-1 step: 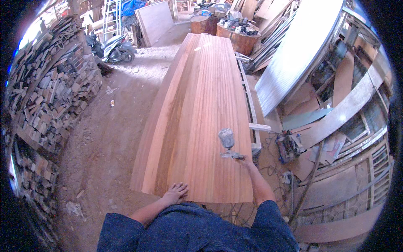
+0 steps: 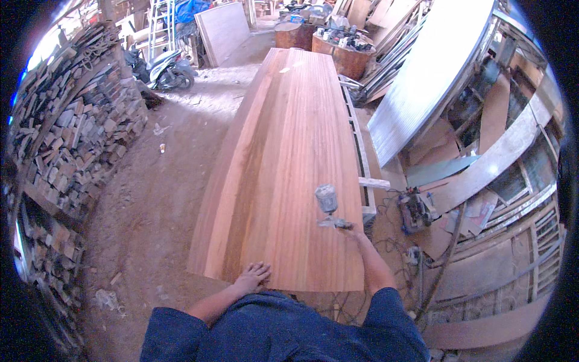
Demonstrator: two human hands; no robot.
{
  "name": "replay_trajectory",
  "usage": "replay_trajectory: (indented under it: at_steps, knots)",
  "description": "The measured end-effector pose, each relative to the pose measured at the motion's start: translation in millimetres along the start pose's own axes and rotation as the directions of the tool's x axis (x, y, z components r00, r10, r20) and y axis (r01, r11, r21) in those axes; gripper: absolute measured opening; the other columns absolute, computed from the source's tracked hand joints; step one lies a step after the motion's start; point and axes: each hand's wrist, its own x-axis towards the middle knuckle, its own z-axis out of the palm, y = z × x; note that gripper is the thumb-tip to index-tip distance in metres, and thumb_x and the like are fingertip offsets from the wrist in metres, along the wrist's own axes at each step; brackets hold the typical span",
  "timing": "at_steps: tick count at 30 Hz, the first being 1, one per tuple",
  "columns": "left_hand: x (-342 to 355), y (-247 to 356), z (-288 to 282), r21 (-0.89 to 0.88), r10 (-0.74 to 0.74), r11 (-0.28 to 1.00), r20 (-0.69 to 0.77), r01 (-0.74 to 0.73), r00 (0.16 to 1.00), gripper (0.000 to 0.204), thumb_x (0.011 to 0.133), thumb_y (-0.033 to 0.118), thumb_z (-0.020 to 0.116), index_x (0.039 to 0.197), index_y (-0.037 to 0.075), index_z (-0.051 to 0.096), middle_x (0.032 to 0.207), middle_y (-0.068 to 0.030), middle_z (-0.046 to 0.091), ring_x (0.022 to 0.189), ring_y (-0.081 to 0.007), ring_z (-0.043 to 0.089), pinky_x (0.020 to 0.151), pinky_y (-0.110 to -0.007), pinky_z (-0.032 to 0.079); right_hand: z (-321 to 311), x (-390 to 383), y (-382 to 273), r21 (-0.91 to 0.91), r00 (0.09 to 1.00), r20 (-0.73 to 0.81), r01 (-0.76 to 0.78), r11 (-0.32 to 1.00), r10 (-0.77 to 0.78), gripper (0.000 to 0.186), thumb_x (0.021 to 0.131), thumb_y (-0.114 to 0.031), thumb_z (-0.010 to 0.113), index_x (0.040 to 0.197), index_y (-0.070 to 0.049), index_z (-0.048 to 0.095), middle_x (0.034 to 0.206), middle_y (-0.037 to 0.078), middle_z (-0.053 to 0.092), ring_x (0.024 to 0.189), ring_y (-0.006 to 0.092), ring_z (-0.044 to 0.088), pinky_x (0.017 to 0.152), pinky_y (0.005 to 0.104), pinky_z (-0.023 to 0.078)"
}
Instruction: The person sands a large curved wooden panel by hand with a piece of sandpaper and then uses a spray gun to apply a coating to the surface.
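Note:
A long reddish-brown wood panel [image 2: 283,151] with lengthwise grain lies in front of me on a pale frame. At its near left corner my left hand [image 2: 252,276] rests on the surface with fingers spread. My right hand [image 2: 351,230], near the panel's right edge, is closed on the handle of a grey, paint-stained spray gun [image 2: 329,221] with a cup [image 2: 325,198] on top. Whether the gun touches the panel I cannot tell. Some small pale patches lie at the panel's far end.
Stacked offcuts [image 2: 78,120] line the left side. A scooter [image 2: 172,72], leaning boards [image 2: 223,33] and cluttered wooden stumps [image 2: 341,53] stand behind. At the right are a tall white sheet [image 2: 425,66], metal frames, a machine [image 2: 416,211] and tangled cables. The dirt floor [image 2: 139,217] has scraps on it.

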Motion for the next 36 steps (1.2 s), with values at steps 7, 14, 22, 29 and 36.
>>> replay_trajectory:
  at_steps: [7, 14, 22, 29, 36]
  knots:
    - [0, 1, -2, -0.067, -0.045, 0.997, 0.043, 0.048, 0.998, 0.057, 0.094, 0.036, 0.057, 0.146, 0.013, 0.047, 0.159, -0.0095, 0.035, 0.148, -0.0323, 0.029, 0.118, -0.055, 0.025, -10, 0, -8, -0.078, 0.999, 0.007, -0.048, 0.996, 0.049, 0.040, 0.086, -0.021, 0.075, 0.117, 0.000, 0.064, 0.104, 0.010, 0.071, 0.097, 0.0242, 0.066, 0.088, 0.0344, 0.051]
    - [19, 11, -17, -0.485, -0.348, 0.820, -0.001, 0.303, 0.938, 0.046, 0.094, 0.034, 0.062, 0.132, 0.009, 0.060, 0.137, -0.0114, 0.059, 0.125, -0.0297, 0.056, 0.101, -0.047, 0.045, -21, -23, -25, -0.229, 0.985, -0.128, -0.142, 0.963, 0.114, 0.040, 0.085, -0.021, 0.076, 0.117, 0.000, 0.064, 0.103, 0.009, 0.070, 0.096, 0.0228, 0.066, 0.087, 0.0344, 0.051]
    - [65, 40, -47, -0.945, -0.501, -0.086, 0.316, 0.317, 0.806, 0.046, 0.103, 0.037, 0.052, 0.135, 0.003, 0.052, 0.100, -0.0081, 0.064, 0.088, -0.0181, 0.067, 0.073, -0.034, 0.055, 102, -165, -164, 0.619, 0.939, 0.337, -0.279, 0.734, 0.073, 0.053, 0.089, -0.017, 0.073, 0.134, 0.000, 0.050, 0.119, 0.015, 0.062, 0.106, 0.0234, 0.062, 0.088, 0.0380, 0.053]
    - [77, 34, -28, -0.955, -0.161, -0.169, 0.271, 0.244, 0.949, 0.028, 0.104, 0.031, 0.050, 0.115, 0.006, 0.057, 0.099, -0.0062, 0.064, 0.090, -0.0178, 0.064, 0.077, -0.033, 0.054, 130, -214, -191, 0.874, 0.896, 0.440, -0.442, 0.203, 0.058, 0.057, 0.093, -0.018, 0.071, 0.141, -0.001, 0.044, 0.127, 0.016, 0.059, 0.113, 0.0248, 0.063, 0.098, 0.0390, 0.054]
    - [21, 26, -73, -0.914, -0.392, 0.256, 0.199, 0.315, 0.898, 0.048, 0.092, 0.035, 0.070, 0.122, 0.000, 0.057, 0.113, -0.0137, 0.066, 0.106, -0.0225, 0.063, 0.094, -0.037, 0.051, 132, -221, -231, 0.754, 0.854, 0.499, -0.511, 0.414, 0.146, 0.046, 0.094, -0.019, 0.070, 0.132, 0.000, 0.053, 0.122, 0.014, 0.064, 0.110, 0.0238, 0.064, 0.094, 0.0345, 0.053]
